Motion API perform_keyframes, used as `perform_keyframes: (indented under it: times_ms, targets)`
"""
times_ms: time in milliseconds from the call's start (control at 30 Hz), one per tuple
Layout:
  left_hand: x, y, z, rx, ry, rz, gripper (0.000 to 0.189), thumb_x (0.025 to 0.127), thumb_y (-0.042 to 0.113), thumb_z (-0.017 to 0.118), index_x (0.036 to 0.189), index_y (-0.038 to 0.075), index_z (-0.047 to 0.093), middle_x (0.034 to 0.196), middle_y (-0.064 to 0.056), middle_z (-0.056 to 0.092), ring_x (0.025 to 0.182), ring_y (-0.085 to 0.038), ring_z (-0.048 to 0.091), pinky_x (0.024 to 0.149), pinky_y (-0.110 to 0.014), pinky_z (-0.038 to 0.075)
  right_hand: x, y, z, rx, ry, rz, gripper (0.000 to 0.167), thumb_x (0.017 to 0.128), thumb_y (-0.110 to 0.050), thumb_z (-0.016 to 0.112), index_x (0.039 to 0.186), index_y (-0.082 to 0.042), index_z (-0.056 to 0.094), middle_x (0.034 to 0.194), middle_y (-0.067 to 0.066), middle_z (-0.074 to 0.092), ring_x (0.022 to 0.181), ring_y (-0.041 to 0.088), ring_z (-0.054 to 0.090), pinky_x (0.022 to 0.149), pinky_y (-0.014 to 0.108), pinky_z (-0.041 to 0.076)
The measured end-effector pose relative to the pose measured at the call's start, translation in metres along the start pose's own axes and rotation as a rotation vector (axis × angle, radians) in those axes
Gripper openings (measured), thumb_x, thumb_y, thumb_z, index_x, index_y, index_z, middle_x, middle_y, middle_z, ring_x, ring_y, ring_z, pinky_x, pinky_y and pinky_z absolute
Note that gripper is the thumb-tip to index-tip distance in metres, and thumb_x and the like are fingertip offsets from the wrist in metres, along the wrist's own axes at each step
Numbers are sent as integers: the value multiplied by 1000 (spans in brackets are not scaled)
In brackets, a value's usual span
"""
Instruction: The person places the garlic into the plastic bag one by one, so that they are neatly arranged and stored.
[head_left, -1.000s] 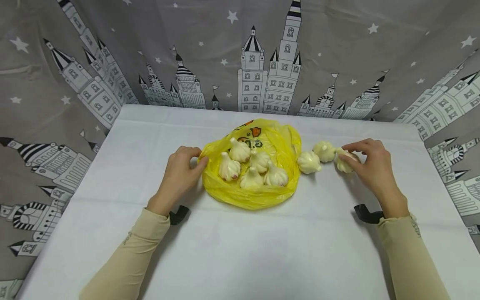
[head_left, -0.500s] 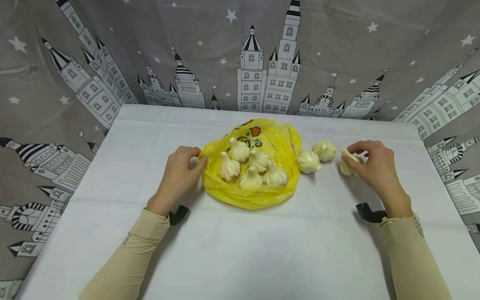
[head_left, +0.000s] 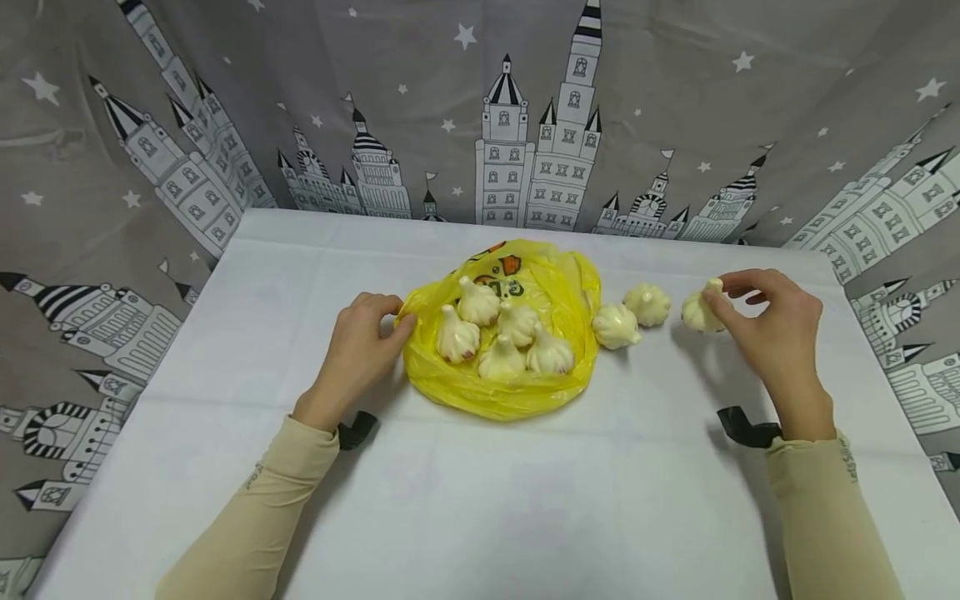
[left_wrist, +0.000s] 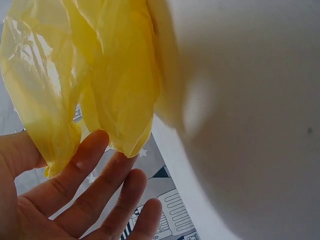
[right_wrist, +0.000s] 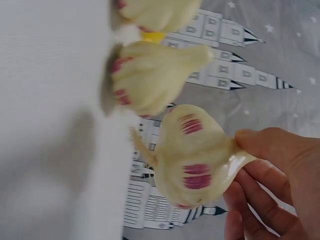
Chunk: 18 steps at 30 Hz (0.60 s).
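Note:
A yellow plastic bag lies open on the table with several garlic bulbs inside. My left hand pinches the bag's left edge between thumb and index finger; in the left wrist view the other fingers are spread below the yellow plastic. Raised off the table, a garlic bulb hangs by its stem from the thumb and fingers of my right hand. The right wrist view shows purple marks and a root tuft on that held bulb. Two loose bulbs sit just right of the bag.
A white cloth covers the table. Behind it hangs a grey curtain printed with castles and stars. A black strap piece shows at the right wrist and another at the left.
My right hand has lifted its garlic bulb off the table and moved to the right, away from the two loose bulbs. The left hand and the bag have stayed put.

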<state>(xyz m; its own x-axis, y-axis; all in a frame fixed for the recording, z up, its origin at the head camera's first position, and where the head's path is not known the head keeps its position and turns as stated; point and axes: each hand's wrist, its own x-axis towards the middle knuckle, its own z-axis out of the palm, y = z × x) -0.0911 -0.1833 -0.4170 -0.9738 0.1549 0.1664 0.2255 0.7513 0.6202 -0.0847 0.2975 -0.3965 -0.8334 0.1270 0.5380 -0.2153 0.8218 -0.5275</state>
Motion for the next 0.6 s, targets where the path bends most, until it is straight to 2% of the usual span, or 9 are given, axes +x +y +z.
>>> perform_keyframes:
  times_ms: [100,167,267,367,467,600]
  targets:
    - [0,-1,1,0,-1,-3,21,101,14,65,106,-4,75,111,-24,74,110,-41,63,97,-56,49,4,-6,-7,27,55,28,19,86,-13,85,102,-3,81,88,-9,73,79,-26,48,77,8,36]
    - [0,-2,1,2,-3,-8,21,101,14,65,106,-4,75,111,-24,74,110,-41,63,97,-56,49,7,-9,-10,37,74,41,20,87,-15,85,104,-5,82,87,-27,65,80,-25,50,82,10,34]
    - [0,-3,0,4,-4,-16,21,101,14,65,106,-4,75,112,-24,74,110,-40,63,97,-56,49,10,-12,-12,46,80,43,21,87,-16,85,105,-5,81,87,-42,56,80,-24,52,83,12,34]
    - [0,-3,0,5,-3,-17,21,101,14,65,105,-4,75,111,-24,74,109,-41,63,96,-56,49,12,-14,-11,58,68,34,22,87,-15,85,104,-2,80,87,-42,57,80,-22,53,82,12,36]
    - [1,-3,0,7,-2,-13,21,101,14,64,104,-4,75,110,-24,74,109,-41,63,95,-56,48,14,-17,-8,66,55,24,22,88,-14,84,104,-1,80,87,-35,61,79,-21,53,77,11,39]
    - [1,-3,0,7,-3,-13,22,101,15,64,104,-4,74,111,-24,74,109,-41,62,96,-56,48,18,-24,-3,53,36,24,21,88,-15,84,103,-1,80,89,-5,74,80,-20,52,79,11,39]
